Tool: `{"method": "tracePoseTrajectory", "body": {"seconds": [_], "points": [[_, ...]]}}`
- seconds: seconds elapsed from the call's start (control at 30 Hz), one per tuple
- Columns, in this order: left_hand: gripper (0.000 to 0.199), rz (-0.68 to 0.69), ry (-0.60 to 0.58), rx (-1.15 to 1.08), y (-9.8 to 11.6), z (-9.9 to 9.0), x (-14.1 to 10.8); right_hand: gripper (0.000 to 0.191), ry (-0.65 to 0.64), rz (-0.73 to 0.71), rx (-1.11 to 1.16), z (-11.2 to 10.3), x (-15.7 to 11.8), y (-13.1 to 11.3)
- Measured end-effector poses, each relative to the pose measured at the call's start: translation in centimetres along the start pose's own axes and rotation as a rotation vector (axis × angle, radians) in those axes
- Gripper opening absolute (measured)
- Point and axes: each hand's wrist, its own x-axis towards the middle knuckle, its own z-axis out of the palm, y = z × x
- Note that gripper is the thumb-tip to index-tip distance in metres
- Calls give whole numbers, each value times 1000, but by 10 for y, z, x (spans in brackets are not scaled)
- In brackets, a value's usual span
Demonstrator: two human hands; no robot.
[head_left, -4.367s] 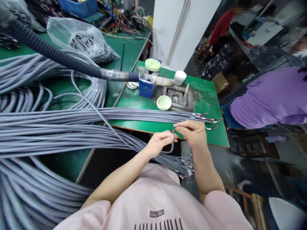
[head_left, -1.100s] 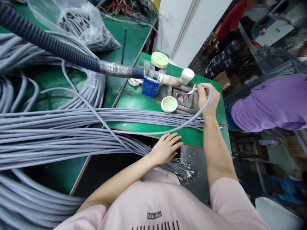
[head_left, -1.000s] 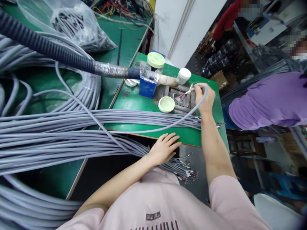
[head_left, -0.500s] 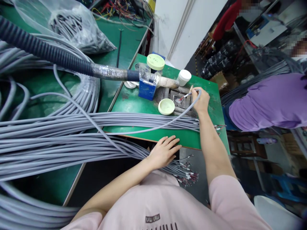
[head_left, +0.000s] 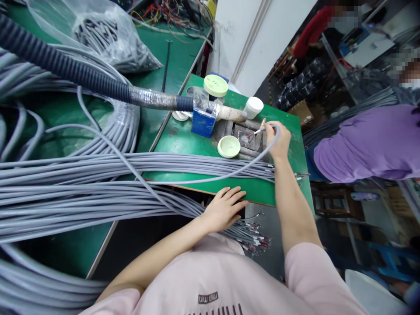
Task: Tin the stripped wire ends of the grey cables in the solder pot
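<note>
My right hand [head_left: 278,140] is shut on the end of a grey sheathed cable [head_left: 229,168], with its thin red and white wires poking out toward a metal solder pot [head_left: 251,136]. Whether the wire tips touch the pot's contents I cannot tell. The cable curves from that hand down across the green workbench [head_left: 259,192] to the large grey cable bundle [head_left: 98,175]. My left hand [head_left: 225,210] lies open, palm down, at the bench's near edge, holding nothing. Stripped cable ends [head_left: 257,238] fan out just below it.
A blue box with a clear container [head_left: 203,122], a pale green dish [head_left: 229,146] and a white jar [head_left: 253,107] stand around the pot. A black corrugated hose [head_left: 82,78] runs above them. A person in a purple shirt [head_left: 367,144] works at the right.
Earlier both hands worked together on a cable end at the bench's near edge. Now the right hand holds a cable end over the pot, having shifted slightly left in the last second; the left hand stays flat.
</note>
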Motion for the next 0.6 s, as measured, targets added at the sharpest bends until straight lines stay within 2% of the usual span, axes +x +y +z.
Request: {"method": "tracePoseTrajectory", "body": {"seconds": [0.07, 0.1, 0.17, 0.2, 0.23, 0.27, 0.37, 0.43, 0.53, 0.6], "points": [[42, 7, -53, -251, 10, -20, -2, 21, 57, -45, 63, -26, -11, -21], [41, 38, -121, -448, 16, -32, -3, 21, 62, -61, 93, -41, -20, -32], [39, 120, -344, -880, 27, -52, -6, 21, 65, -86, 145, -67, -46, -56], [38, 116, -399, -1037, 31, -60, -7, 20, 59, -104, 174, -79, -61, -66], [38, 72, -390, -1149, 34, -63, -7, 19, 42, -138, 211, -87, -79, -74], [39, -4, -335, -1228, 35, -64, -6, 21, 28, -168, 250, -94, -96, -81], [47, -238, -49, -1362, 34, -51, 3, 32, -19, -250, 336, -102, -147, -94], [49, -304, 95, -1437, 33, -39, 10, 42, -73, -270, 359, -102, -174, -97], [44, -413, 264, -1467, 37, -27, 15, 50, -141, -258, 371, -101, -201, -101], [41, -472, 318, -1407, 42, -24, 15, 48, -129, -172, 381, -102, -211, -103]]}}
